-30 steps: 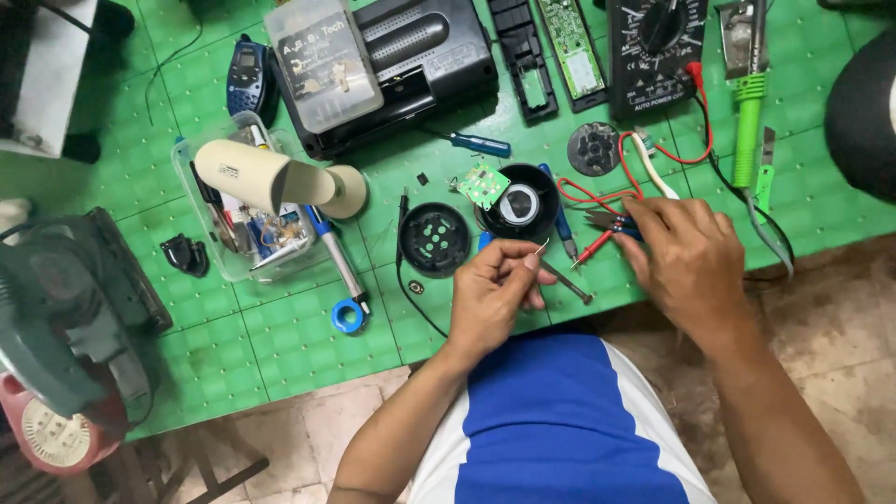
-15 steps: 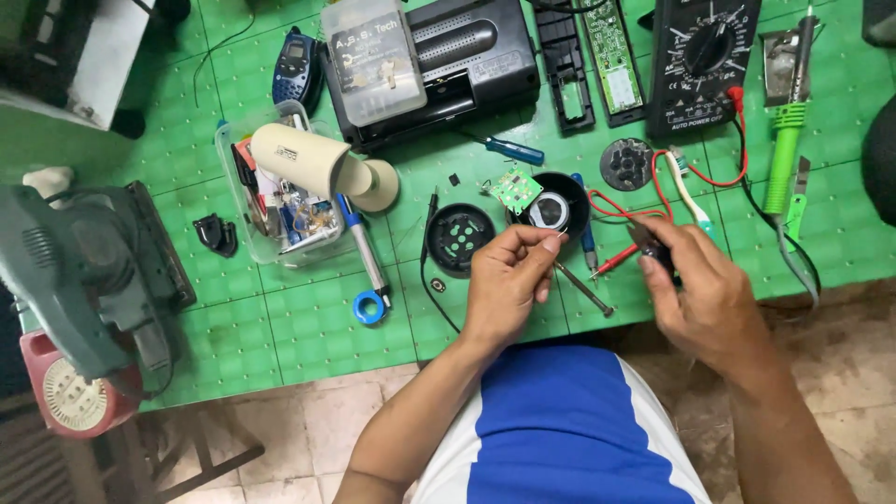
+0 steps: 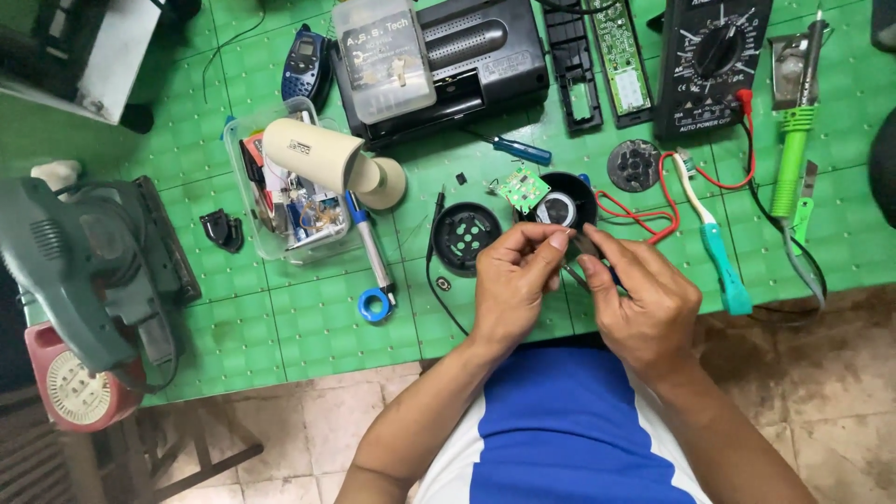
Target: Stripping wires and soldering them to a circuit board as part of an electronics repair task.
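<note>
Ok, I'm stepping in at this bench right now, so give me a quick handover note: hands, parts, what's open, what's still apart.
Left hand: fingertips pinched on a small part, too small to identify.
Right hand: fingers meet the left hand over the same spot; a thin metal tool shows between the hands.
Parts: black round speaker housing with a small green circuit board at its rim, just beyond the hands; round black cover lies to its left; red wires run right toward the multimeter.
Done: housing is open.
Left: cover still off.
</note>
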